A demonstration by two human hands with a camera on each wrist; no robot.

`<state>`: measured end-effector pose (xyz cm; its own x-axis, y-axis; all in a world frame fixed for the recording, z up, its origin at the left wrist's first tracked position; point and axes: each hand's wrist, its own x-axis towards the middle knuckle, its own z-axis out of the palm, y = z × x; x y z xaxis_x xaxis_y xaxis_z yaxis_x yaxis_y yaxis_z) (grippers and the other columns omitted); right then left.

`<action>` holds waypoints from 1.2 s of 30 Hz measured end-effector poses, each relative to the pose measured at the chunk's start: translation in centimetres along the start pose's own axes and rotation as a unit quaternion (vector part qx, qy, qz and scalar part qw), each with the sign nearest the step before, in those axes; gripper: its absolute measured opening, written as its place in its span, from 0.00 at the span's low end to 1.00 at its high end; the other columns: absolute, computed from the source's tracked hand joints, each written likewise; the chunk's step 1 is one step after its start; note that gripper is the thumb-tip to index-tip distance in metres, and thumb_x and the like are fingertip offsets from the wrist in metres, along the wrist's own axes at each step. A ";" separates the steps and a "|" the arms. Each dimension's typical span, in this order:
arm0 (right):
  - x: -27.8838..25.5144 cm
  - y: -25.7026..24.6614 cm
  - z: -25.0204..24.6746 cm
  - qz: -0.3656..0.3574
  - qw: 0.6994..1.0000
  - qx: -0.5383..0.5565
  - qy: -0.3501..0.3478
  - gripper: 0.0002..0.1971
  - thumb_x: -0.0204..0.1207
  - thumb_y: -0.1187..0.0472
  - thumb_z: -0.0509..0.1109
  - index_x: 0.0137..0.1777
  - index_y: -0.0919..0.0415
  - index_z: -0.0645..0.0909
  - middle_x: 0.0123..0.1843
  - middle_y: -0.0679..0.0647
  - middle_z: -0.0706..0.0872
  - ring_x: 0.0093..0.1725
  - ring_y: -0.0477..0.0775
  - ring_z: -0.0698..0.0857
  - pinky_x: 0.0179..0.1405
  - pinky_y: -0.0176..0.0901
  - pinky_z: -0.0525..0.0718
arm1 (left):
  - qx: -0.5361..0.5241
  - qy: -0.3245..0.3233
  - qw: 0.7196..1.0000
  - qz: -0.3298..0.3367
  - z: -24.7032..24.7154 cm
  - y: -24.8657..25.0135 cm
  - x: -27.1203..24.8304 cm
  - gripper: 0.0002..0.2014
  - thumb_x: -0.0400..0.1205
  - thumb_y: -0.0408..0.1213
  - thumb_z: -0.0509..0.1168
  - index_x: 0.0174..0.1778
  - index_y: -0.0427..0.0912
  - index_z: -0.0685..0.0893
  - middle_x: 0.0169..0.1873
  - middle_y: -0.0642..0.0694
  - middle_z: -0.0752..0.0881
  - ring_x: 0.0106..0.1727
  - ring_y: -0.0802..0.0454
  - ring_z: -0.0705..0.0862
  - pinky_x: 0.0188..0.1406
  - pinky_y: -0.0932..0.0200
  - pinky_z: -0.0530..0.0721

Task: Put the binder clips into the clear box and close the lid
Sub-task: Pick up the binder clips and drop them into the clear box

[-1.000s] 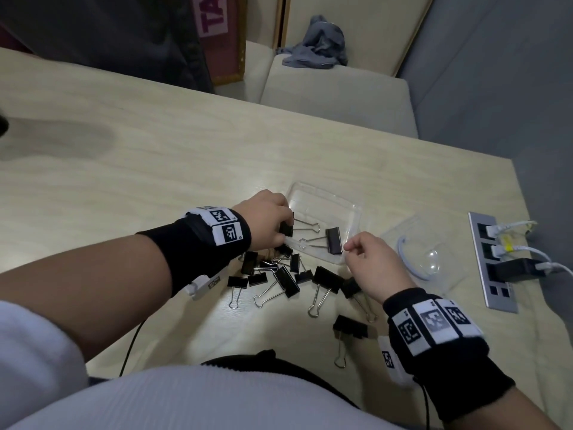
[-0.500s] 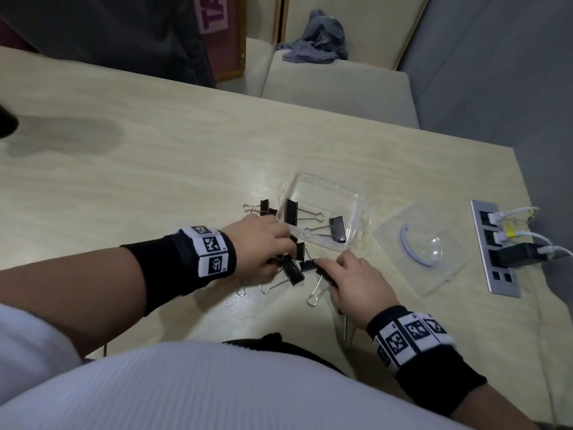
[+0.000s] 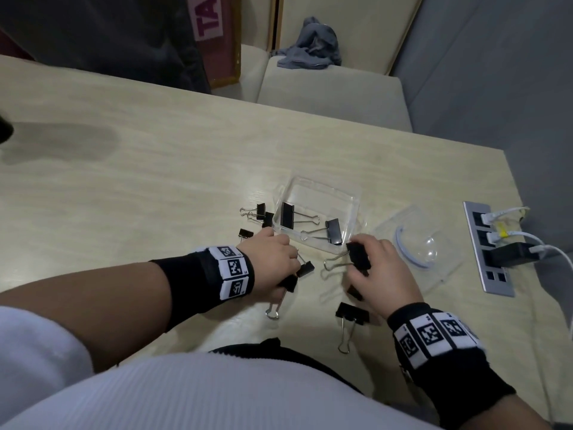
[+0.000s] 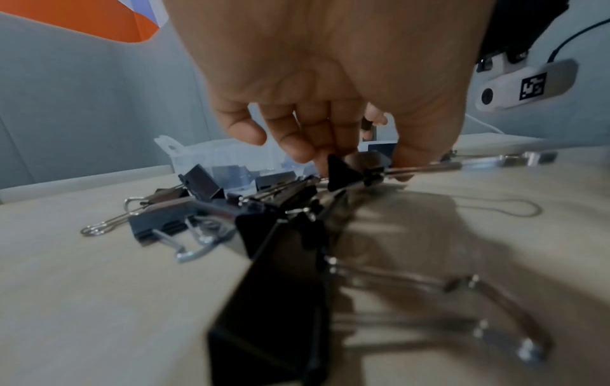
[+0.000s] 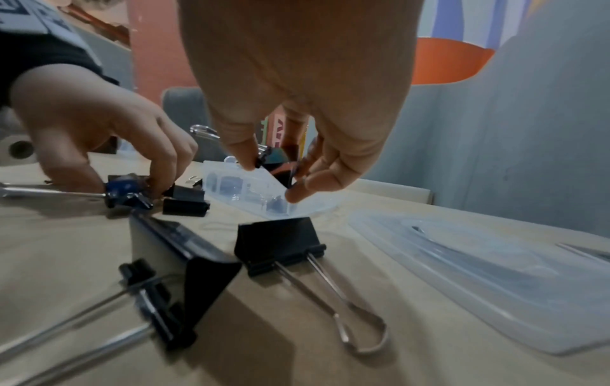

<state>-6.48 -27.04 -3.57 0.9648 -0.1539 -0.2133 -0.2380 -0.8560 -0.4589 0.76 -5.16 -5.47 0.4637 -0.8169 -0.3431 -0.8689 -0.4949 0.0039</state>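
Observation:
The clear box [image 3: 350, 197] stands open mid-table with two black binder clips [image 3: 286, 215] lying inside. Its clear lid [image 3: 446, 259] lies flat to the right. My right hand [image 3: 364, 265] pinches a large black clip [image 3: 358, 254] just in front of the box's near corner, lifted off the table [image 5: 267, 156]. My left hand [image 3: 290, 265] reaches down into the pile left of that, and its fingers grip a black clip [image 4: 346, 169] by the body. More clips lie loose: one near my body [image 3: 352, 313] and several left of the box [image 3: 262, 209].
A grey power strip [image 3: 486, 249] with white cables and a black plug sits at the table's right edge. A padded bench with a grey cloth [image 3: 310, 45] stands beyond the far edge. Bare tabletop [image 3: 124, 181] stretches to the left.
Both hands came back from the box to the pile. My right hand took a large clip and lifted it toward the box's near corner. My left hand closed on a clip in the pile.

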 end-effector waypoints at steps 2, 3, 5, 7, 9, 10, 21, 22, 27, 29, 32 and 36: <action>0.4 0.2 -0.2 0.025 0.999 0.036 0.027 0.23 0.74 0.56 0.69 0.68 0.44 0.72 0.58 0.50 0.75 0.50 0.51 0.80 0.49 0.45 0.81 | -0.023 0.023 0.999 -0.039 -0.8 -0.3 0.0 0.22 0.74 0.60 0.60 0.57 0.50 0.82 0.50 0.52 0.84 0.56 0.46 0.80 0.56 0.49 0.73; 0.5 0.3 -0.2 0.037 0.997 0.048 0.039 0.22 0.74 0.56 0.69 0.68 0.44 0.72 0.58 0.50 0.75 0.50 0.50 0.80 0.50 0.45 0.81 | -0.047 0.041 0.996 -0.068 -1.5 -0.7 0.1 0.22 0.74 0.60 0.60 0.56 0.49 0.82 0.50 0.51 0.85 0.55 0.46 0.81 0.55 0.50 0.75; 0.8 0.3 -0.3 0.053 0.995 0.060 0.053 0.22 0.73 0.56 0.69 0.68 0.45 0.73 0.60 0.51 0.75 0.49 0.49 0.78 0.50 0.42 0.77 | -0.108 0.083 0.981 -0.137 -3.1 -1.9 0.6 0.20 0.75 0.59 0.61 0.54 0.48 0.81 0.48 0.49 0.86 0.51 0.44 0.84 0.50 0.51 0.77; 1.1 0.3 -0.2 0.056 0.995 0.063 0.056 0.23 0.74 0.56 0.70 0.69 0.47 0.73 0.63 0.52 0.74 0.51 0.48 0.78 0.51 0.39 0.75 | -0.170 0.115 0.957 -0.204 -4.2 -3.4 1.3 0.20 0.76 0.56 0.63 0.59 0.49 0.79 0.49 0.48 0.88 0.49 0.44 0.85 0.47 0.53 0.79; 1.5 0.1 -0.1 0.055 0.995 0.063 0.055 0.24 0.74 0.55 0.70 0.71 0.49 0.73 0.66 0.52 0.73 0.54 0.47 0.77 0.54 0.38 0.74 | -0.198 0.130 0.941 -0.243 -4.7 -4.6 2.2 0.23 0.77 0.53 0.63 0.66 0.50 0.74 0.52 0.48 0.87 0.50 0.44 0.85 0.47 0.53 0.81; 1.7 -0.1 -0.1 0.056 0.995 0.063 0.054 0.24 0.74 0.55 0.70 0.71 0.50 0.73 0.66 0.52 0.73 0.54 0.46 0.76 0.54 0.38 0.73 | -0.198 0.130 0.938 -0.253 -4.7 -5.1 2.7 0.23 0.77 0.53 0.63 0.67 0.50 0.73 0.53 0.48 0.87 0.50 0.43 0.86 0.47 0.52 0.82; 5.3 -3.2 0.1 0.060 0.996 0.033 0.053 0.30 0.76 0.47 0.71 0.76 0.53 0.68 0.71 0.55 0.72 0.59 0.56 0.82 0.57 0.48 0.81 | -0.130 0.075 0.953 -0.265 -2.9 -5.7 4.9 0.15 0.83 0.47 0.59 0.60 0.45 0.81 0.53 0.45 0.84 0.52 0.41 0.84 0.44 0.52 0.78; 5.6 -3.4 0.2 0.056 0.997 0.035 0.051 0.30 0.76 0.47 0.71 0.76 0.53 0.68 0.70 0.55 0.73 0.58 0.56 0.83 0.57 0.49 0.82 | -0.130 0.077 0.953 -0.263 -2.9 -5.7 4.7 0.15 0.83 0.46 0.58 0.61 0.45 0.81 0.53 0.45 0.84 0.53 0.41 0.84 0.45 0.52 0.78; 5.9 -3.8 0.5 0.039 0.999 0.023 0.026 0.19 0.78 0.55 0.68 0.68 0.53 0.75 0.60 0.51 0.84 0.54 0.53 0.84 0.55 0.50 0.84 | -0.151 0.080 0.952 -0.255 -2.8 -5.7 3.7 0.17 0.82 0.45 0.60 0.66 0.47 0.81 0.55 0.45 0.83 0.58 0.42 0.82 0.50 0.50 0.80; 5.4 -3.6 0.5 0.029 0.999 0.021 0.021 0.14 0.78 0.58 0.67 0.64 0.52 0.79 0.58 0.50 0.86 0.53 0.51 0.84 0.55 0.48 0.83 | -0.146 0.075 0.956 -0.243 -2.8 -5.6 3.3 0.18 0.82 0.46 0.60 0.67 0.48 0.81 0.57 0.46 0.82 0.61 0.42 0.80 0.53 0.49 0.79; 4.6 -3.2 0.3 0.022 0.999 0.039 0.002 0.14 0.79 0.59 0.65 0.64 0.51 0.79 0.60 0.48 0.86 0.57 0.49 0.84 0.58 0.45 0.82 | -0.111 0.071 0.965 -0.226 -2.8 -5.3 3.1 0.18 0.83 0.48 0.60 0.68 0.48 0.81 0.59 0.47 0.82 0.64 0.42 0.77 0.54 0.49 0.77; 3.7 -2.6 -0.1 0.014 0.998 0.052 -0.011 0.15 0.80 0.59 0.64 0.66 0.50 0.78 0.64 0.48 0.84 0.63 0.48 0.82 0.63 0.43 0.79 | -0.100 0.073 0.967 -0.223 -3.0 -5.2 2.9 0.18 0.83 0.47 0.60 0.68 0.49 0.81 0.60 0.48 0.82 0.65 0.43 0.75 0.57 0.48 0.75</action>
<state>-2.25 -25.43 -3.06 0.9550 -0.1652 -0.2463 -0.2767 -0.7953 -0.5394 7.12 -5.81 -3.67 0.8174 -0.5341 -0.2160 -0.5319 -0.8436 0.0733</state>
